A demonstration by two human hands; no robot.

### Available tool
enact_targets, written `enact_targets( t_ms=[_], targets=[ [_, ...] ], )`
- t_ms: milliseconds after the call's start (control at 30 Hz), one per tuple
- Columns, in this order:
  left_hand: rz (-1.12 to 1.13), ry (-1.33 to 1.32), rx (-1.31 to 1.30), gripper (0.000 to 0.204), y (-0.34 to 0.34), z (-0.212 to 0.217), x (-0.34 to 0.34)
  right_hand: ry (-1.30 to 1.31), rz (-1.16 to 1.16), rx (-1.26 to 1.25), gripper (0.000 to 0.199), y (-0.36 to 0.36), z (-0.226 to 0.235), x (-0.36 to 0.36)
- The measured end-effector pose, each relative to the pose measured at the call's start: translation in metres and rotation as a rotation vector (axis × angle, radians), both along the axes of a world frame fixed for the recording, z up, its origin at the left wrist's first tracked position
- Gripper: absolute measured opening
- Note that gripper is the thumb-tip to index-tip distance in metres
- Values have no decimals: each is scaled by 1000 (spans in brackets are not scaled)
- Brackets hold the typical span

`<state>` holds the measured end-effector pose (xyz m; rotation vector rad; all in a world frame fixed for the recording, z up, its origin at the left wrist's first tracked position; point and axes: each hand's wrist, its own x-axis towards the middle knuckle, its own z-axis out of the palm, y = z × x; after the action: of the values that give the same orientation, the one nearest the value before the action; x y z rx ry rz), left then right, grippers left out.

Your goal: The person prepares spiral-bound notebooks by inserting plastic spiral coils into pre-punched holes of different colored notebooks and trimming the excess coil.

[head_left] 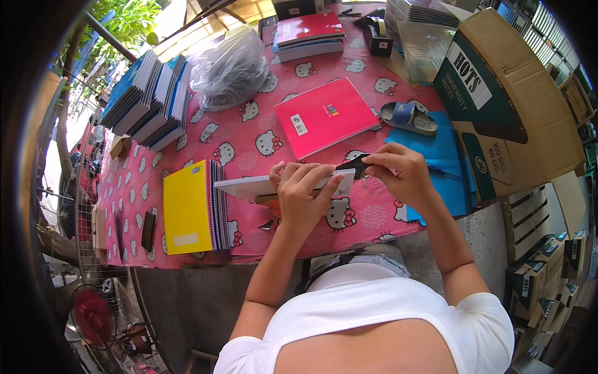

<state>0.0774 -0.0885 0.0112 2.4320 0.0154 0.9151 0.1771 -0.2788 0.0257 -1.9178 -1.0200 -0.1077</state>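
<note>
In front of me my left hand (302,187) grips a notebook (240,186), tilted so that its white page edge faces up. Its cover is mostly hidden below. At the notebook's right end my right hand (398,169) pinches a small dark, flat piece (355,165) between thumb and fingers; its exact kind is unclear. Just beyond both hands a pink notebook (327,117) lies flat on the table. To their left stands a row of spiral notebooks with a yellow cover (187,209) foremost. Blue sheets or covers (439,187) lie right of my right hand.
A blue slide sandal (409,118) rests on the blue covers beside a large cardboard box (529,100). Farther back are notebook stacks (146,100), a plastic bag (229,71) and a tape dispenser (377,38). A dark flat object (148,230) lies near the table's left edge.
</note>
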Motion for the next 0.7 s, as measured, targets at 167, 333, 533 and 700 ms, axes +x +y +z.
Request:
enact_targets(
  t_ms=[167, 333, 533, 700],
  targets=[
    [-4, -19, -22, 19, 0, -2, -1, 118, 38, 26, 22, 9, 13, 5],
    [0, -15, -37, 18, -2, 0, -2, 214, 156, -16, 24, 6, 9, 9],
    [39, -37, -20, 17, -5, 0, -1, 130, 195, 3, 27, 10, 17, 12],
    [44, -27, -4, 17, -5, -1, -4, 260, 194, -66, 27, 11, 15, 15]
  ],
)
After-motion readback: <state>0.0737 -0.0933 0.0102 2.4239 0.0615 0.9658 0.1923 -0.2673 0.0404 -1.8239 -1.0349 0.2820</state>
